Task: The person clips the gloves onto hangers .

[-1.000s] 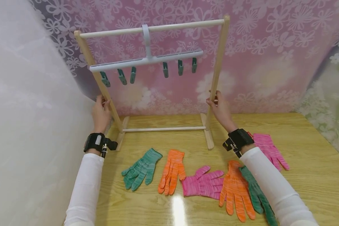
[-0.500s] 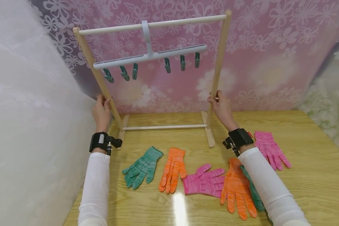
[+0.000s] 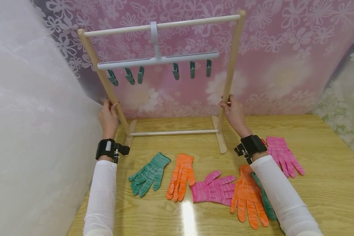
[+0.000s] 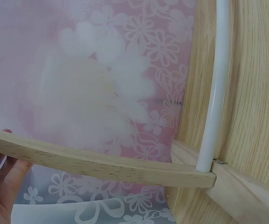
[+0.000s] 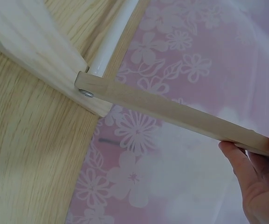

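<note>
A wooden drying rack (image 3: 183, 24) with white crossbars stands at the back of the table, its posts joined to flat wooden feet. My left hand (image 3: 108, 119) grips the left post (image 4: 101, 164) low down, thumb and fingers around it. On the other side my right hand (image 3: 235, 114) pinches the right post (image 5: 171, 112) at about the same height. From the top bar hangs a pale blue hanger (image 3: 157, 60) by its hook, and several dark green clips (image 3: 176, 71) dangle below it with nothing in them.
Several knit gloves lie on the wooden table (image 3: 147, 216): a green glove (image 3: 150, 175), an orange one, a pink glove (image 3: 213, 187), then orange and green gloves overlapping. Another pink glove (image 3: 284, 157) is at the right. A white wall (image 3: 38, 131) stands close on the left.
The rack and both hands sit slightly farther right in view. The hanger swings a little on the bar, its right end rising, then dropping. Both hands keep their hold on the posts.
</note>
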The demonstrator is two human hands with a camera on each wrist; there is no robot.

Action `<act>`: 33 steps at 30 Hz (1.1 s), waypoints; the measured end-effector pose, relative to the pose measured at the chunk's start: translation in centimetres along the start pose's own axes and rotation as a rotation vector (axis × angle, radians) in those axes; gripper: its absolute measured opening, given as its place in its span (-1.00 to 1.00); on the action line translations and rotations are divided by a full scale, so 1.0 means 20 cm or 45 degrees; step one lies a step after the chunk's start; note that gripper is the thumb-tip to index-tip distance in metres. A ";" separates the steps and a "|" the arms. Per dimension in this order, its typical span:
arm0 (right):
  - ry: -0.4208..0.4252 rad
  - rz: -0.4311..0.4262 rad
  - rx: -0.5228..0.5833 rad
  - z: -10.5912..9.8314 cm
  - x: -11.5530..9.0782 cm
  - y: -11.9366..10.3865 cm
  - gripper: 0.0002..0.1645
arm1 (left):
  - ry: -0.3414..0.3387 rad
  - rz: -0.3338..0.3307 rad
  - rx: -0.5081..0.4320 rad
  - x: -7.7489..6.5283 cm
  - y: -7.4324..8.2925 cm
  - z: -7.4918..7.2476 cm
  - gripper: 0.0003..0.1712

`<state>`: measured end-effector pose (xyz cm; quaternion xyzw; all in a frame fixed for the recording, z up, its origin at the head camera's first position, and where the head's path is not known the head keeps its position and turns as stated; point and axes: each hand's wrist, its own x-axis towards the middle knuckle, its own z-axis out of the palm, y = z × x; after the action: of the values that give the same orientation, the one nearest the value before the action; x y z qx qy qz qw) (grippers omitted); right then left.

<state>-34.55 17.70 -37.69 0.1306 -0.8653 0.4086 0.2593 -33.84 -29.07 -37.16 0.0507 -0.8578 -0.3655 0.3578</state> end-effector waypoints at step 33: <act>0.030 0.085 0.059 -0.20 -0.07 0.14 -0.63 | -0.008 0.109 0.062 -0.13 0.19 0.10 -0.51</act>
<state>-33.18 22.67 -38.18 0.1028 -0.8565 0.4383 0.2526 -32.59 -24.24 -37.21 0.0214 -0.8689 -0.3289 0.3692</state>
